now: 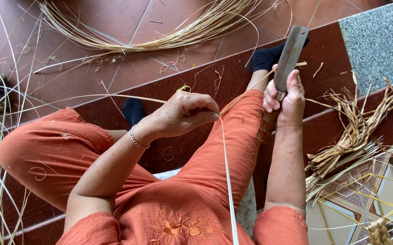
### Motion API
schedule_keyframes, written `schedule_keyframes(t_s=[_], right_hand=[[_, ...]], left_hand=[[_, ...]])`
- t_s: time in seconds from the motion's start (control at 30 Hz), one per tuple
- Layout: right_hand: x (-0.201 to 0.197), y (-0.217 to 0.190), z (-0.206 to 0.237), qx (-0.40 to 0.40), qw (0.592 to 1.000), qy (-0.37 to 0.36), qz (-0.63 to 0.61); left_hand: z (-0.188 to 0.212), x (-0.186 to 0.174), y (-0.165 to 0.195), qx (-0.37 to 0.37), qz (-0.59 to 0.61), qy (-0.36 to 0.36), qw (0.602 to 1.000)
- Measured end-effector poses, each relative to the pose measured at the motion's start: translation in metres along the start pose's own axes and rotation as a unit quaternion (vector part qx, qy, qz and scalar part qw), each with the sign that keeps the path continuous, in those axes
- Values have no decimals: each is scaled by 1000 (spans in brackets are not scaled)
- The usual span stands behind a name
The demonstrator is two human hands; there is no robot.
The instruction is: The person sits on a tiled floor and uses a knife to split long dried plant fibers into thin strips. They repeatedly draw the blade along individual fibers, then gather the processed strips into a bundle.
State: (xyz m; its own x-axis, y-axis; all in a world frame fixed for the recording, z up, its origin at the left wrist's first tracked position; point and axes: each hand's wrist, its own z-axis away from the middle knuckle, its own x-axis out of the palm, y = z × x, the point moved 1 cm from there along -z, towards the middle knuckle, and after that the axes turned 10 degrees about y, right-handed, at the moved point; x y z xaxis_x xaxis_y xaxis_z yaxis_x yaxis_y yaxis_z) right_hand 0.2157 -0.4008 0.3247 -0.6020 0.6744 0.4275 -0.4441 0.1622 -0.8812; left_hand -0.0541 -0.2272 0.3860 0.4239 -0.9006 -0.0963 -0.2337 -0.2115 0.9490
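Pale straw-coloured, the thin reed strip (227, 181) runs from your chest up to your left hand (185, 113), then bends right across your knee toward the blade. Your left grip is pressed together, pinching that strip at the bend. Further right, your right hand (285, 97) is wrapped tight around the knife (289, 54), its flat grey blade pointing up and away, wooden handle below. Dried reed bundles (350, 140) lie on the steps at far right.
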Motion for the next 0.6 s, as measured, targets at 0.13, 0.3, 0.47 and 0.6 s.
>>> schedule_keyframes(t_s=[0.13,0.3,0.47,0.6], right_hand=[[-5,7,-8,19,1000,13,-18],[0,-10,27,36,953,-154,-257],[42,0,72,93,953,-261,-124],[72,13,100,75,975,-209,-16]], left_hand=[[-1,-2,-11,-32,-11,-8,999],[12,-9,-12,-28,-72,109,991],[13,-2,-13,-19,-76,142,987],[13,10,-13,-34,-99,152,983]])
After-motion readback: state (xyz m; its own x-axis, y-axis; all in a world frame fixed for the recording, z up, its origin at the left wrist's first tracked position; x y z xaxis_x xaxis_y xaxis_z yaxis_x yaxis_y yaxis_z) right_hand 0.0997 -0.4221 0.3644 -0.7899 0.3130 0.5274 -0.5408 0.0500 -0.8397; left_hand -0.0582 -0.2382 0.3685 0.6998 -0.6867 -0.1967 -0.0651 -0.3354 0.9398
